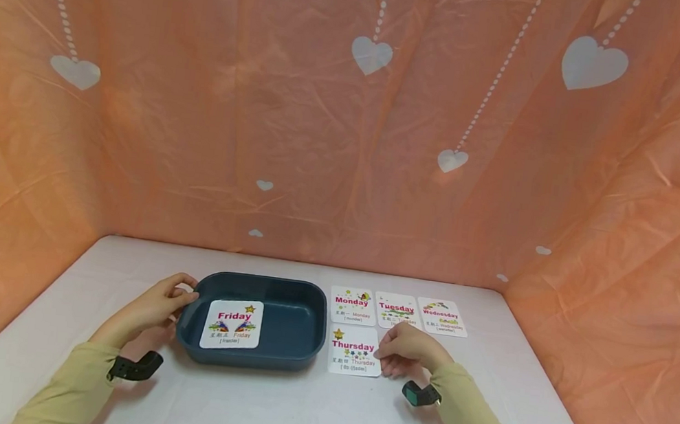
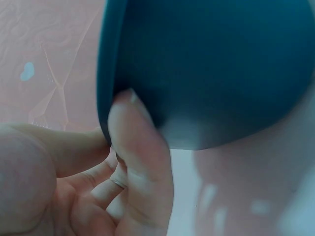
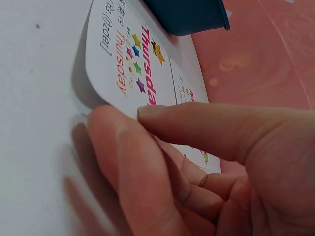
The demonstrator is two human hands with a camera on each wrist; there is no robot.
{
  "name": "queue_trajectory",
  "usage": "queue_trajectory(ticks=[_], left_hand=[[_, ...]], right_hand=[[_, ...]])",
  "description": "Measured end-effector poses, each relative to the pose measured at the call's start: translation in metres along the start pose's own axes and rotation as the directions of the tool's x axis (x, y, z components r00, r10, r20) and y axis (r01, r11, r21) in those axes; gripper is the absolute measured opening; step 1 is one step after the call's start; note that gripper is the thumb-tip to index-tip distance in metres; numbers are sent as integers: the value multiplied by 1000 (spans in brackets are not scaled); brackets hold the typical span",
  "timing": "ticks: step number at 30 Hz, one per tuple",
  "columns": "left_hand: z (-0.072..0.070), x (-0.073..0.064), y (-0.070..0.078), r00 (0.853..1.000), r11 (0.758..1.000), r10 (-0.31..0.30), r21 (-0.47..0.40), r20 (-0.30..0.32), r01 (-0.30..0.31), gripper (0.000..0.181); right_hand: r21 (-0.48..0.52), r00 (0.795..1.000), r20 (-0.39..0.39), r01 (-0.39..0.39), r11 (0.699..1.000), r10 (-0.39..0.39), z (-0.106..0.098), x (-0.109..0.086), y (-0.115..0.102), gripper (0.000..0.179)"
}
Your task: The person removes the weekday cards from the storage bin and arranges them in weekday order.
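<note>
Through the head camera we look forward and down from the near side of the blue tray [image 1: 294, 318], far enough back to see all of it and the orange cloth [image 1: 300, 118] behind. From the left wrist we look very closely at the tray's left end, which is cropped by the picture. From the right wrist, we face toward the tray from its right, close over the Thursday card [image 1: 355, 352], our picture turned sideways. This view and the head's share that card; all three share part of the tray.
</note>
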State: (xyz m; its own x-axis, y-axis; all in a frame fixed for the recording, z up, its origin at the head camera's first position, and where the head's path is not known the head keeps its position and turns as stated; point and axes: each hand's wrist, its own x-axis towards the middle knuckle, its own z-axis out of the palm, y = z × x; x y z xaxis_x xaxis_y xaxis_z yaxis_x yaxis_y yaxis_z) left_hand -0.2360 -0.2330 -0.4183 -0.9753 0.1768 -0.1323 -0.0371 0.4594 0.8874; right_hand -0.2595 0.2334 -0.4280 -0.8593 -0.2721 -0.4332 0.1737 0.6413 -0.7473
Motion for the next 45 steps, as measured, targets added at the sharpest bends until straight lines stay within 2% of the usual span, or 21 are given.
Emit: queue_trajectory(ticks=[9, 22, 31, 39, 45], left_hand=[[0, 0, 0, 1000, 1000, 0, -2, 0, 0, 37], [0, -2, 2, 1000, 1000, 12, 0, 6, -12, 37], [0, -1, 2, 1000, 1000, 3, -3, 5, -3, 36], [0, 1, 0, 1000, 1000, -9, -11, 2, 9, 36], [-2, 2, -3, 1000, 1000, 3, -18, 9, -3, 37]], right_hand=[[7, 1000, 5, 14, 1000, -14, 0, 0, 0, 11], [28, 1000, -14, -23, 999, 24, 2, -3, -1, 13], [42, 1000, -17, -8, 999, 9, 0, -3, 0, 15], [66, 995, -53, 90, 994, -86, -13, 0, -16, 22], [107, 987, -16, 161, 981, -161, -14, 2, -32, 32]])
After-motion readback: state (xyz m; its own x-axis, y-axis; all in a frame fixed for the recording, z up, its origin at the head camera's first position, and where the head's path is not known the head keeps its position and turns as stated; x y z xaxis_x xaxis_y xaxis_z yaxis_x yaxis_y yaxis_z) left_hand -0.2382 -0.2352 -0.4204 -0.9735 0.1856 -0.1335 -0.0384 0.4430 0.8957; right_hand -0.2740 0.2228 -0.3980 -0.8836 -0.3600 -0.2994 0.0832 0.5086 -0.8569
